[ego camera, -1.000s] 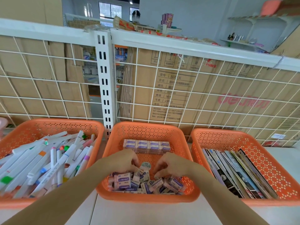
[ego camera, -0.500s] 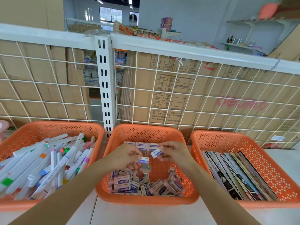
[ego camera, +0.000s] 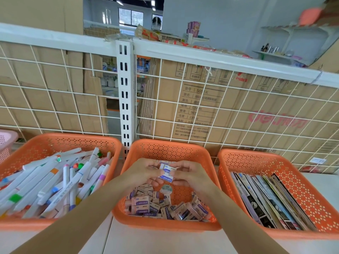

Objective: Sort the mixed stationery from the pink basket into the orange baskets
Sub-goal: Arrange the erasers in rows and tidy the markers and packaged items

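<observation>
My left hand [ego camera: 145, 171] and right hand [ego camera: 191, 173] meet above the middle orange basket [ego camera: 165, 146], fingers of both curled round an eraser stack [ego camera: 167, 174] held between them. The lowest label reads ERASER. Below, loose erasers [ego camera: 165, 207] lie piled at the near side, a round tag [ego camera: 166, 189] among them. The left orange basket [ego camera: 55, 142] holds heaped markers [ego camera: 64, 180]. The right orange basket [ego camera: 275, 162] holds booklets [ego camera: 266, 197] on edge, leaning. The pink basket [ego camera: 7, 140] is at the far left, cut off by the frame. A white wire grid [ego camera: 220, 107] stands behind, with cardboard boxes [ego camera: 238, 99] beyond it.
</observation>
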A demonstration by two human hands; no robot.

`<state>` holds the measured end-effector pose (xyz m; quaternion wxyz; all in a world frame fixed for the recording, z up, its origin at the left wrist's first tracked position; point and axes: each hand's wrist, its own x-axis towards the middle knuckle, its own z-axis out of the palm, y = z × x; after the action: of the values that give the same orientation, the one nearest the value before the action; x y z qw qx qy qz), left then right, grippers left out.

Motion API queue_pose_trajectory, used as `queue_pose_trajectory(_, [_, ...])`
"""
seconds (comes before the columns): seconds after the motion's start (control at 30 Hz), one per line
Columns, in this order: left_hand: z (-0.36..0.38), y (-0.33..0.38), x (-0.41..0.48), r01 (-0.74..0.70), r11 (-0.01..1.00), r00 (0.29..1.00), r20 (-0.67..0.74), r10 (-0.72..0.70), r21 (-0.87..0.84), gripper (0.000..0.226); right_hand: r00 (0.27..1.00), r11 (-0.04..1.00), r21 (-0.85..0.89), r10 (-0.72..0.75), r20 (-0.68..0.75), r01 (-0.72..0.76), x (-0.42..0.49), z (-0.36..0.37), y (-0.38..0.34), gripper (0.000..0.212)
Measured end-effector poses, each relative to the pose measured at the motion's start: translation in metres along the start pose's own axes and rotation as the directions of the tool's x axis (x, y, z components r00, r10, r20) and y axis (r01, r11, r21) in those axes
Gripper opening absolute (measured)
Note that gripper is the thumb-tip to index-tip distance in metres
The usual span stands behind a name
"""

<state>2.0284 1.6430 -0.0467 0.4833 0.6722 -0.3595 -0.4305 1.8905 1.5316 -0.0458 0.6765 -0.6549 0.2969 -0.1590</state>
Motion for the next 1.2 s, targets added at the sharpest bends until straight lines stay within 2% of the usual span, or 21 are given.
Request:
queue_pose_trajectory(0.17, [0.003,-0.001,0.001,0.019,0.999,0.999,-0.05,-0.021,-0.037,0.008,0.998,0.998,-0.026,-0.053,0.017,0.054,0.003,0.002,0.0,0.018])
queue_pose_trajectory(0.23, [0.002,-0.003,0.002,0.034,0.997,0.996,-0.076,-0.038,-0.064,0.01,0.989,0.979,-0.139,-0.142,0.04,0.146,0.004,0.003,0.0,0.02])
queue_pose_trajectory(0.3, [-0.001,-0.003,0.005,0.052,0.995,0.994,-0.094,-0.06,-0.087,0.018,0.956,0.857,-0.425,-0.275,0.102,0.292,0.007,0.003,0.001,0.028])
queue_pose_trajectory(0.37, [-0.003,-0.002,0.006,0.071,0.994,0.993,-0.089,-0.079,-0.082,0.023,0.915,0.604,-0.705,-0.367,0.168,0.372,0.009,0.004,0.003,0.037])
queue_pose_trajectory(0.43, [-0.004,0.001,0.006,0.08,0.995,0.992,-0.094,-0.085,-0.06,0.023,0.873,0.417,-0.809,-0.431,0.226,0.415,0.011,0.006,0.001,0.037])
queue_pose_trajectory(0.5, [-0.005,0.004,0.006,0.064,0.998,0.991,-0.115,-0.061,0.027,0.022,0.864,0.363,-0.831,-0.44,0.245,0.421,0.015,0.008,-0.001,0.034])
queue_pose_trajectory(0.53, [-0.006,0.004,0.005,0.04,0.987,0.99,-0.139,-0.018,0.156,0.021,0.871,0.365,-0.836,-0.431,0.238,0.409,0.017,0.008,-0.002,0.033])
queue_pose_trajectory(0.57, [-0.009,0.004,0.003,0.003,0.941,0.983,-0.172,0.059,0.338,0.021,0.884,0.377,-0.842,-0.413,0.22,0.386,0.021,0.007,-0.003,0.031])
queue_pose_trajectory(0.6, [-0.013,0.005,0.001,-0.033,0.852,0.968,-0.196,0.159,0.523,0.022,0.896,0.381,-0.85,-0.392,0.207,0.363,0.024,0.006,-0.004,0.031])
queue_pose_trajectory(0.67, [-0.019,0.008,-0.007,-0.073,0.651,0.921,-0.2,0.335,0.756,0.026,0.921,0.341,-0.88,-0.322,0.219,0.329,0.031,0.004,-0.005,0.032])
queue_pose_trajectory(0.73, [-0.024,0.01,-0.013,-0.046,0.513,0.895,-0.192,0.402,0.857,0.031,0.928,0.249,-0.91,-0.257,0.268,0.332,0.039,0.008,-0.005,0.033])
queue_pose_trajectory(0.87, [-0.027,0.009,-0.016,0.01,0.397,0.932,-0.153,0.329,0.918,0.035,0.919,0.113,-0.92,-0.173,0.354,0.375,0.052,0.023,0.0,0.038])
queue_pose_trajectory(0.97, [-0.028,0.005,-0.016,0.007,0.343,0.946,-0.117,0.302,0.939,0.038,0.921,0.097,-0.917,-0.091,0.379,0.387,0.06,0.032,0.003,0.047])
queue_pose_trajectory(1.07, [-0.029,0.003,-0.017,-0.004,0.366,0.932,-0.129,0.339,0.931,0.039,0.92,0.178,-0.903,-0.064,0.386,0.392,0.064,0.036,0.007,0.039])
queue_pose_trajectory(1.2, [-0.028,0.001,-0.018,-0.027,0.393,0.921,-0.13,0.366,0.919,0.039,0.908,0.269,-0.872,-0.03,0.418,0.41,0.066,0.04,0.015,0.041])
